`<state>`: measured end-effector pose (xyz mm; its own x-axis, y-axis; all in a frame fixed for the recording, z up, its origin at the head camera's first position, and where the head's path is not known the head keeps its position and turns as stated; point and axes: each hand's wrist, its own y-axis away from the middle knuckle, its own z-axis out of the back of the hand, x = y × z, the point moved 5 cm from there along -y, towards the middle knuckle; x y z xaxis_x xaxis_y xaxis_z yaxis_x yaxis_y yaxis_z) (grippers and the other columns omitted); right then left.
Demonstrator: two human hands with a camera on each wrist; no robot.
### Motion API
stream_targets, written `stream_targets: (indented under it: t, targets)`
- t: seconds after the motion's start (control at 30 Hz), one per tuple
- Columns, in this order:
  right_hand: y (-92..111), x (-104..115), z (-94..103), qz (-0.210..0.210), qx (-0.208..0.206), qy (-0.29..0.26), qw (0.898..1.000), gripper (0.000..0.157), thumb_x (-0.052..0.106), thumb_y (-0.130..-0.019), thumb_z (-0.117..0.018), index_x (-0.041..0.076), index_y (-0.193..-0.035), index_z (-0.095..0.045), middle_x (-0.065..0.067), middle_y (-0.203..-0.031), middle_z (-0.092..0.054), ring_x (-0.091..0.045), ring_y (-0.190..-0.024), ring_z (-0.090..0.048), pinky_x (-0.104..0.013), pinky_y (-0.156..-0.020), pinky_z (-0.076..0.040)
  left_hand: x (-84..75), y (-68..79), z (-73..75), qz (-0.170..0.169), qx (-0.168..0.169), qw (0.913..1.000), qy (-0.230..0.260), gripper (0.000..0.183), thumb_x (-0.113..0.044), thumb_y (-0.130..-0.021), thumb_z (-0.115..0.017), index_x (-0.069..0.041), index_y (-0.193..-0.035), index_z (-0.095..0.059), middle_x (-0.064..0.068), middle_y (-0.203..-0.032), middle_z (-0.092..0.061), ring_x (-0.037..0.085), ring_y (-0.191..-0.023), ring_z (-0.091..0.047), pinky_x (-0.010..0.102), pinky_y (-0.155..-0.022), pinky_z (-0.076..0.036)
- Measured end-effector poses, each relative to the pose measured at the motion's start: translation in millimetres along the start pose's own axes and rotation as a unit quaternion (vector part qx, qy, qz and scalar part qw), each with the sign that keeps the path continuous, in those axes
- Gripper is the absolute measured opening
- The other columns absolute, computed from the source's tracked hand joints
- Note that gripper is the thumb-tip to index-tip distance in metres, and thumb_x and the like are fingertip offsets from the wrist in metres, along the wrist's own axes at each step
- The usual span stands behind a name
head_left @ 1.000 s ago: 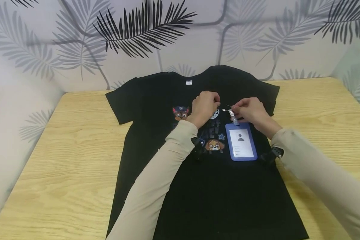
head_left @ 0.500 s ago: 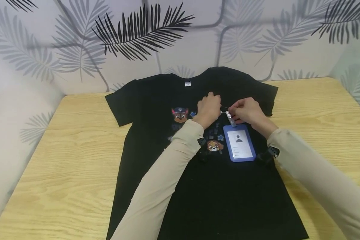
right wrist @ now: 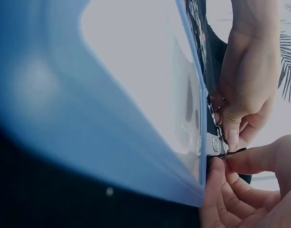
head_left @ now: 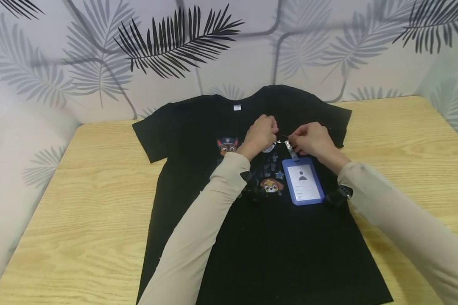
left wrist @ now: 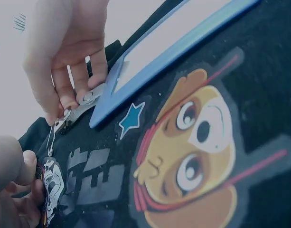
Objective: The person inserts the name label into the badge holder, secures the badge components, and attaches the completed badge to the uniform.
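Note:
A black T-shirt (head_left: 229,237) with cartoon dog prints lies flat on the table. On its chest rests a blue ID badge holder (head_left: 304,199) with a white card inside, a clear strap (head_left: 291,152) and an opened safety pin (head_left: 284,136) at its top. My right hand (head_left: 314,139) pinches the pin end between thumb and fingers, also seen in the right wrist view above the badge. Just left of the pin, my left hand (head_left: 260,134) pinches the shirt's cloth by the print (left wrist: 52,187). The pin's tip is close to the cloth; whether it pierces it cannot be told.
The light wooden table (head_left: 95,203) extends on both sides of the shirt. Behind it stands a white wall covering (head_left: 221,55) with leaf patterns. A dark wrist camera (head_left: 256,192) sits under the left wrist, low over the shirt.
My left hand shifted right toward the pin with fingers stretched, then drew back left, fingers curled. My right hand, pin and strap moved slightly left. The badge stayed nearly in place.

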<state>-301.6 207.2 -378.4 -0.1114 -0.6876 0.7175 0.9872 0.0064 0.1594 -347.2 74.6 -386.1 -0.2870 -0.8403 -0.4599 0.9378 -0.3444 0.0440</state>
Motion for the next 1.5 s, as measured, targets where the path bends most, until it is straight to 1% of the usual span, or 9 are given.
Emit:
stream_targets:
  t: [0.2, 0.37, 0.47, 0.57, 0.67, 0.83, 0.97, 1.23, 1.5]
  targets:
    - [1, 1, -0.6, 0.008, -0.001, 0.004, 1.0, 0.023, 0.014, -0.093, -0.059, -0.007, -0.098, -0.067, -0.018, -0.087, -0.067, -0.013, -0.063, -0.062, -0.024, -0.057, -0.055, -1.3, 0.5, -3.0, -0.017, 0.017, 0.9997, 0.005, 0.014, -0.008, -0.092, -0.061, -0.009, -0.105, -0.055, 0.003, -0.099, -0.058, 0.017, -0.084, -0.055, 0.031, -0.069, -0.045]
    - [1, 5, -4.8, 0.015, 0.004, 0.002, 1.0, 0.019, 0.011, -0.092, -0.061, -0.008, -0.09, -0.066, -0.016, -0.077, -0.066, -0.014, -0.059, -0.064, -0.025, -0.055, -0.055, -4.7, 2.7, -2.9, -0.027, 0.023, 0.9994, 0.005, 0.015, -0.004, -0.092, -0.059, -0.008, -0.105, -0.054, 0.004, -0.101, -0.059, 0.017, -0.084, -0.055, 0.029, -0.069, -0.043]
    - [1, 7, -6.0, 0.006, 0.001, -0.007, 1.0, 0.018, 0.008, -0.092, -0.06, -0.008, -0.09, -0.065, -0.016, -0.076, -0.065, -0.015, -0.058, -0.066, -0.026, -0.055, -0.055, -6.7, 3.7, -1.5, -0.03, 0.016, 0.9994, -0.006, 0.016, -0.005, -0.092, -0.06, -0.007, -0.107, -0.056, 0.006, -0.105, -0.057, 0.017, -0.088, -0.055, 0.029, -0.073, -0.045]
    - [1, 6, -6.5, -0.01, 0.011, -0.023, 1.0, 0.019, 0.008, -0.094, -0.058, -0.009, -0.095, -0.064, -0.018, -0.08, -0.065, -0.016, -0.06, -0.067, -0.027, -0.058, -0.056, -7.5, 4.2, -0.7, -0.032, 0.006, 0.9993, -0.018, 0.017, -0.007, -0.091, -0.062, -0.008, -0.107, -0.057, 0.006, -0.106, -0.055, 0.017, -0.091, -0.056, 0.03, -0.076, -0.046]
    - [0, 2, -5.5, -0.025, 0.024, -0.04, 0.999, 0.022, 0.009, -0.095, -0.056, -0.011, -0.1, -0.063, -0.02, -0.085, -0.066, -0.015, -0.063, -0.067, -0.029, -0.06, -0.057, -7.3, 4.2, -0.8, -0.035, 0.004, 0.9993, -0.011, 0.016, -0.008, -0.091, -0.063, -0.008, -0.105, -0.056, 0.005, -0.103, -0.056, 0.017, -0.09, -0.056, 0.03, -0.075, -0.047]
    - [-1, 0, -1.9, -0.03, 0.03, -0.054, 0.998, 0.023, 0.009, -0.095, -0.056, -0.012, -0.102, -0.062, -0.021, -0.086, -0.067, -0.014, -0.062, -0.068, -0.029, -0.06, -0.057, -9.0, 3.8, -0.8, -0.055, 0.02, 0.9983, -0.002, 0.013, -0.015, -0.097, -0.058, -0.009, -0.108, -0.057, 0.004, -0.102, -0.059, 0.016, -0.088, -0.057, 0.029, -0.075, -0.047]
    - [-2, -1, -2.4, -0.032, 0.037, -0.056, 0.997, 0.022, 0.008, -0.094, -0.056, -0.013, -0.101, -0.063, -0.02, -0.084, -0.067, -0.014, -0.061, -0.067, -0.029, -0.06, -0.057, -12.0, 4.2, 0.0, -0.073, 0.03, 0.9968, -0.013, 0.012, -0.018, -0.098, -0.056, -0.01, -0.104, -0.063, 0.002, -0.099, -0.061, 0.015, -0.084, -0.058, 0.027, -0.072, -0.048]
    - [-1, 1, -1.9, -0.031, 0.043, -0.052, 0.997, 0.021, 0.006, -0.094, -0.056, -0.012, -0.101, -0.063, -0.02, -0.086, -0.066, -0.015, -0.062, -0.067, -0.029, -0.06, -0.057, -13.0, 4.0, 3.3, -0.08, -0.005, 0.9967, -0.016, 0.009, -0.018, -0.095, -0.06, -0.013, -0.093, -0.067, -0.001, -0.087, -0.063, 0.013, -0.072, -0.059, 0.025, -0.063, -0.046]
    - [-3, 1, -3.1, -0.038, 0.045, -0.052, 0.997, 0.021, 0.007, -0.094, -0.056, -0.011, -0.101, -0.063, -0.022, -0.088, -0.066, -0.015, -0.062, -0.068, -0.029, -0.061, -0.057, -16.5, 4.1, 5.8, -0.067, -0.021, 0.9968, -0.038, 0.009, -0.017, -0.093, -0.063, -0.012, -0.089, -0.069, -0.001, -0.086, -0.065, 0.012, -0.073, -0.06, 0.026, -0.066, -0.049]
